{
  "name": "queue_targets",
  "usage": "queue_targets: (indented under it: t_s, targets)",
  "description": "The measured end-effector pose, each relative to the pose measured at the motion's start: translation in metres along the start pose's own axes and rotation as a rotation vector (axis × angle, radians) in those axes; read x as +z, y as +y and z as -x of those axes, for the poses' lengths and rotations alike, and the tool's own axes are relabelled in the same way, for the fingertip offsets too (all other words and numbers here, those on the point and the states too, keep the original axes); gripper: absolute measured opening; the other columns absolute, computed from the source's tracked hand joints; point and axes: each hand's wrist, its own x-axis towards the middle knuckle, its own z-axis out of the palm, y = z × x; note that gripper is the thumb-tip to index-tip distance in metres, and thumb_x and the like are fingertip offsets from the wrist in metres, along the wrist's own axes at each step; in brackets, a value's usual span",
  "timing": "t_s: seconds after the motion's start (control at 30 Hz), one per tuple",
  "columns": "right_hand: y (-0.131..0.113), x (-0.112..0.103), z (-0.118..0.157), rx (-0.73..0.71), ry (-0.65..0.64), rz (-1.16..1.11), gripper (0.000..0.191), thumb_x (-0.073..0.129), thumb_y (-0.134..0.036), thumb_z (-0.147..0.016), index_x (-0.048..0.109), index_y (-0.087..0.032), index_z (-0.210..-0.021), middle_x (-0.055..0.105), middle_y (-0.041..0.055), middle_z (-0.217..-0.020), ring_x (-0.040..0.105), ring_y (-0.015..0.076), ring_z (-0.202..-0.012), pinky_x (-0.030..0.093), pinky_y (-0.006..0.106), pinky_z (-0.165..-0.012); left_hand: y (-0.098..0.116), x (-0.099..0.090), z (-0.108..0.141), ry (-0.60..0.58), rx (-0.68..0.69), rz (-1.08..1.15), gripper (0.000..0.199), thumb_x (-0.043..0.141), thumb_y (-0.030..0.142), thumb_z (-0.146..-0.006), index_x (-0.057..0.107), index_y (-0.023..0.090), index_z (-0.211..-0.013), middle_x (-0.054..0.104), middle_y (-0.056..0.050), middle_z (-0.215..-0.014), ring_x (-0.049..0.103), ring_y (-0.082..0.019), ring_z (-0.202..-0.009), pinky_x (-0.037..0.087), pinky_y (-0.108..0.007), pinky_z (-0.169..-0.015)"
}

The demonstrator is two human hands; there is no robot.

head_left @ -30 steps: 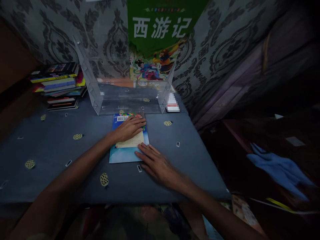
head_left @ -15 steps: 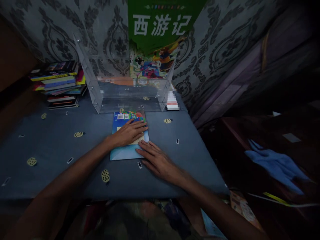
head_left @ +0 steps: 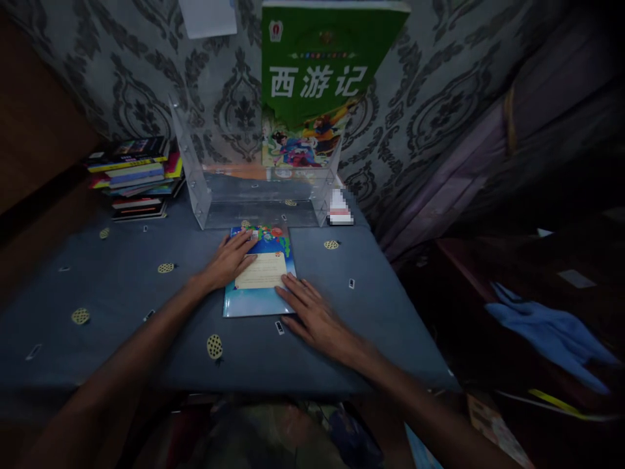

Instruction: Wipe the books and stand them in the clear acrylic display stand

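Observation:
A thin blue book (head_left: pixel 261 270) with a cream text panel lies flat on the table, its lower edge toward me. My left hand (head_left: pixel 228 262) rests on its upper left part, fingers stretched out over the cover. At the book's lower right edge lies my right hand (head_left: pixel 315 316), palm down with fingers extended and their tips on the cover. Just beyond the book stands a clear acrylic rack (head_left: pixel 258 213). A large green book (head_left: pixel 312 117) with white Chinese characters stands upright in the rack, leaning toward the wall.
A pile of books (head_left: pixel 137 176) sits at the back left of the table (head_left: pixel 146 293), which has a grey-blue patterned cloth. Right of the rack is a small blurred-out white object (head_left: pixel 340 207). Beyond the table's right edge lies a blue cloth (head_left: pixel 551 332).
My left hand has slid left across the book, uncovering the cream panel. The right hand stays at the lower right edge. The view has tilted up, showing more of the green book.

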Motion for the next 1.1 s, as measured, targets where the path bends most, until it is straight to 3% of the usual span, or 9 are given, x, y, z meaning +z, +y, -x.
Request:
queue_targets:
  t_s: [0.23, 0.67, 0.93, 1.1]
  targets:
    - [-0.005, 0.003, 0.006, -0.023, 0.037, 0.063, 0.054, 0.055, -0.029, -0.1, 0.042, -0.017, -0.151, 0.044, 0.0177, -0.157, 0.036, 0.0292, -0.15, 0.039, 0.057, -0.118, 0.002, 0.01, 0.006, 0.005, -0.004, -0.02, 0.055, 0.035, 0.048, -0.104, 0.041, 0.02, -0.152, 0.035, -0.014, -0.163, 0.026, -0.029, -0.154, 0.027, -0.055, -0.122]
    - [-0.041, -0.006, 0.052, -0.023, -0.038, 0.062, 0.064, 0.062, -0.034, -0.095, 0.041, -0.017, -0.152, 0.043, 0.0176, -0.158, 0.036, 0.0304, -0.149, 0.039, 0.058, -0.117, 0.039, 0.017, 0.051, 0.023, 0.041, -0.026, 0.058, 0.033, 0.051, -0.105, 0.038, 0.018, -0.152, 0.032, -0.014, -0.164, 0.022, -0.027, -0.155, 0.025, -0.052, -0.123]
    - [-0.047, -0.004, 0.081, -0.106, -0.047, 0.117, 0.061, 0.056, -0.013, -0.091, 0.046, -0.021, -0.15, 0.055, 0.0129, -0.15, 0.048, 0.0278, -0.14, 0.04, 0.056, -0.114, 0.065, 0.02, 0.08, 0.033, 0.039, -0.038, 0.057, 0.034, 0.049, -0.105, 0.042, 0.016, -0.151, 0.034, -0.014, -0.163, 0.023, -0.027, -0.155, 0.023, -0.052, -0.124]
    - [-0.043, -0.003, 0.084, -0.167, 0.032, 0.07, 0.053, 0.052, -0.015, -0.092, 0.054, -0.02, -0.145, 0.063, 0.0146, -0.14, 0.053, 0.0302, -0.134, 0.047, 0.054, -0.107, 0.073, 0.017, 0.088, 0.031, 0.04, 0.019, 0.057, 0.034, 0.048, -0.105, 0.041, 0.017, -0.152, 0.033, -0.013, -0.164, 0.021, -0.027, -0.155, 0.019, -0.054, -0.125]
